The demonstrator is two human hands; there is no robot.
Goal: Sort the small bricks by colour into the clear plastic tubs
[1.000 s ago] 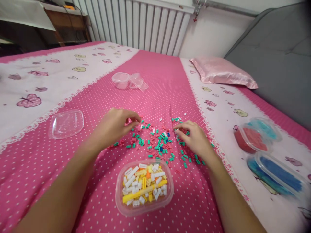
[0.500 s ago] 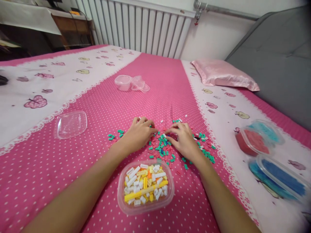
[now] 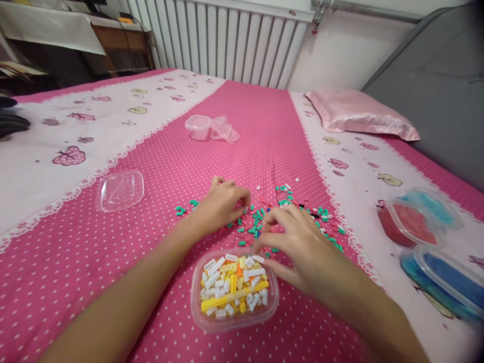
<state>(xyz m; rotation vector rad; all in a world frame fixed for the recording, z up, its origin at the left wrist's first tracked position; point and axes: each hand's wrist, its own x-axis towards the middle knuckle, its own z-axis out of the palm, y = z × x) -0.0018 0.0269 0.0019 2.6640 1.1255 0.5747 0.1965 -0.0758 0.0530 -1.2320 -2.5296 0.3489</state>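
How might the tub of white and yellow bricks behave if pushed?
The clear rectangular plastic tub likely slides rather than tips, being low and broad. Its white and yellow plastic bricks might spill if jolted, lying uncovered.

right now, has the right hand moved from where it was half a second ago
Yes, toward the wearer: judged against the tub, the right hand has come from the scattered pieces to the tub's far right corner.
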